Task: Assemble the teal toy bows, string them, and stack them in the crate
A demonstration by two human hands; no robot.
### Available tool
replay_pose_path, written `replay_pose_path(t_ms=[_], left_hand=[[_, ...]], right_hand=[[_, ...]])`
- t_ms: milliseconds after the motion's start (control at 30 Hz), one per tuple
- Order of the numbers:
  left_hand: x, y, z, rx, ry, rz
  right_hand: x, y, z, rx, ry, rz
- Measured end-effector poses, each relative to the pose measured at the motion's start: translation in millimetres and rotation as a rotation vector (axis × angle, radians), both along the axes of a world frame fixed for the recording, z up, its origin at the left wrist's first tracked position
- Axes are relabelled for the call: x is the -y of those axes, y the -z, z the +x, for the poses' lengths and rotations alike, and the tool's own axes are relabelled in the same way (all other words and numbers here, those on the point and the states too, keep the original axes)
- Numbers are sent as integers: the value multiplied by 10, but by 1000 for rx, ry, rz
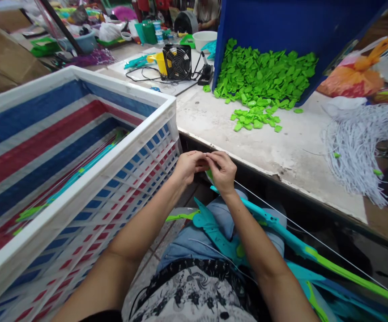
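Note:
My left hand (189, 166) and my right hand (223, 171) meet just below the table edge, fingers pinched together on a thin white string (301, 230). A bit of green shows between the fingertips; I cannot make out what it is. The string runs down to the right along a teal and green toy bow (281, 237) that lies across my lap. More teal bow pieces (214, 228) rest on my thighs.
A white crate (89, 179) lined with striped sheeting stands at my left, bows inside. On the table (264, 143) lie a pile of small green plastic parts (264, 80) spilling from a blue bin (281, 22), a bundle of white strings (358, 147), a small fan (177, 61).

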State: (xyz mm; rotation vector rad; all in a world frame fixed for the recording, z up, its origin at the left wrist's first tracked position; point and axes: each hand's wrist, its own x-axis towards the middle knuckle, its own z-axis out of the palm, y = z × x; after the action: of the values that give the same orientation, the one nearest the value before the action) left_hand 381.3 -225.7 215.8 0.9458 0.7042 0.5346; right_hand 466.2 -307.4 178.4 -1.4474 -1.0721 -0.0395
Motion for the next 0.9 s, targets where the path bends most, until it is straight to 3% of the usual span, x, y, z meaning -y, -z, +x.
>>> replay_pose_path(t_ms=[100, 233, 367, 500, 733, 900], left_hand=[[-53, 12, -21, 24, 91, 18], [-40, 35, -35, -14, 150, 208], [22, 69, 2, -124, 92, 457], [17, 113, 7, -231, 66, 664], [-32, 119, -89, -163, 240, 547], [101, 148, -115, -184, 140, 621]], right_hand=[[12, -44, 77, 71, 9, -11], [27, -54, 102, 125, 24, -35], [60, -15, 90, 71, 58, -22], [144, -6, 111, 2, 5, -72], [304, 34, 126, 214, -64, -92], [257, 176, 123, 310, 117, -101]])
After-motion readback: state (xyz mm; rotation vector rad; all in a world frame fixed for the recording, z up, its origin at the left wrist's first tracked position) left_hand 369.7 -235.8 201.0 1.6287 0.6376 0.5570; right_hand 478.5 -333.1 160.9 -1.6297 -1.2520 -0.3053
